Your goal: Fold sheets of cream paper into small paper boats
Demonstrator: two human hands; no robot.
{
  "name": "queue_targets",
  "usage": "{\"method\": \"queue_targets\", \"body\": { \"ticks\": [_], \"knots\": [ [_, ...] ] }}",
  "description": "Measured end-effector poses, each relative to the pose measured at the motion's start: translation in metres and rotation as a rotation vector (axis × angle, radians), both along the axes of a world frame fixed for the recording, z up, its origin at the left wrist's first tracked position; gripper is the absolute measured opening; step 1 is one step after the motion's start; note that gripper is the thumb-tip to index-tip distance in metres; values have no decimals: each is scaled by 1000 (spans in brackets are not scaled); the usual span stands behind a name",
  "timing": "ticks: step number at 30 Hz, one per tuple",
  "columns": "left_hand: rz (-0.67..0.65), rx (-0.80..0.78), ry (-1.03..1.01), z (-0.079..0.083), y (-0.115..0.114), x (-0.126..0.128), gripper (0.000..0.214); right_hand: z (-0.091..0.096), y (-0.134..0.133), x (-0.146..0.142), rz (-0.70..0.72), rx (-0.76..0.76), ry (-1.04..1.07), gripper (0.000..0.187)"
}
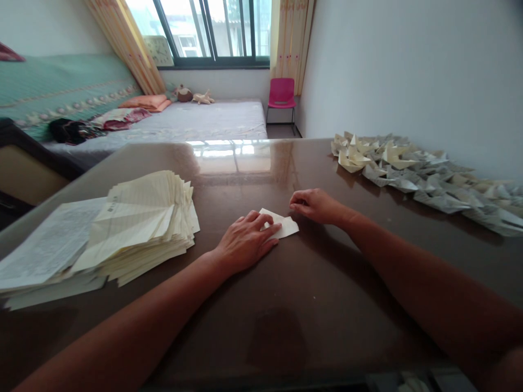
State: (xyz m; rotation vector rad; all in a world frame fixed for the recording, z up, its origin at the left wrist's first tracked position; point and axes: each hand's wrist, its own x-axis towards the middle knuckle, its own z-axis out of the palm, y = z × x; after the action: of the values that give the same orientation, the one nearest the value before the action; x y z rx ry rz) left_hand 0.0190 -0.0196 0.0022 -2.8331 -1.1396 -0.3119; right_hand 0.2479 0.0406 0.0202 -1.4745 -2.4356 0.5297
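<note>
A small folded piece of cream paper (286,227) lies on the brown table in front of me. My left hand (247,239) rests over its left part, fingers spread and pressing it against the tabletop; that part of the paper is hidden underneath. Just beyond the paper's right corner, my right hand (312,206) is held with its fingers curled in, apart from the paper, and nothing shows in it. To the left of my left hand lies a thick stack of cream paper sheets (134,218), its top sheet creased.
Printed sheets (49,239) lie at the table's left, beside the stack. Many folded paper shapes (408,163) cover the right side along the wall. Past the far table edge are a bed (212,120) and a pink chair (281,93).
</note>
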Motion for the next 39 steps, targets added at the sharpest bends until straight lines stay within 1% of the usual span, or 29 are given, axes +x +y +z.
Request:
{"method": "queue_targets", "body": {
  "ticks": [1,5,12,18,20,23,24,26,28,33,36,39],
  "knots": [
    [5,-8,-4,1,1,0,38,0,2,3,-6,-13,-2,15],
    [-10,-35,-12,1,5,1,39,-2,5,6,47,-79,-39,13],
    [-45,-32,-32,0,5,3,38,2,-2,-1,57,-61,-180,10],
    [-46,-2,-30,0,4,4,36,0,0,-1,92,-79,-154,8],
    [-29,0,-25,0,4,6,38,-2,0,-1,103,-86,-136,8],
    [25,13,0,1,4,10,46,-4,0,-1,100,-80,-89,9],
    [42,21,20,1,3,11,45,-4,0,-1,94,-72,-72,10],
    [60,35,80,3,2,13,36,-6,1,-1,77,-48,-47,12],
    [69,40,129,5,-2,14,35,-8,2,-1,65,-29,-33,13],
    [128,66,122,6,-11,22,54,-13,4,0,56,-25,-25,14],
    [176,104,122,3,-13,26,54,-13,4,-1,51,-14,-32,15],
    [176,110,116,-2,-12,26,56,-11,2,-1,57,-5,-53,15]
  ]
}}
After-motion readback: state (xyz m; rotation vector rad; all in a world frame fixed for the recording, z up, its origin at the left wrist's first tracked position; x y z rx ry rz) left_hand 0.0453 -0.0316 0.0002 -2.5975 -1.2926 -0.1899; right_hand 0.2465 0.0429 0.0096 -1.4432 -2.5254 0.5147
